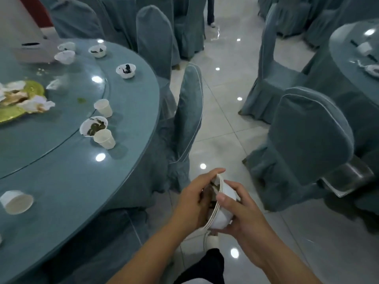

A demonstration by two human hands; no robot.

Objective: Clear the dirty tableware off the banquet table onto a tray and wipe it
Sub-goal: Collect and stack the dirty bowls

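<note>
Tiled floor (223, 124) right of banquet table (86, 177). Bowl stack (223, 212) tipped sideways, mouths toward table, clasped by left hand (192, 199), right hand (244, 214).

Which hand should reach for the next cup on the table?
Left, probably. The table lies on that side, and the left hand only grips the bowl stack at its rim, while the right hand cups its underside and could likely carry it alone.

On the glossy pale tiled floor (225, 124), a blue-grey covered chair (189, 103) and a taller chair (153, 37) stand along its left side, a near chair (307, 136) and a far chair (271, 50) along its right, beside a second round table (346, 58).
</note>
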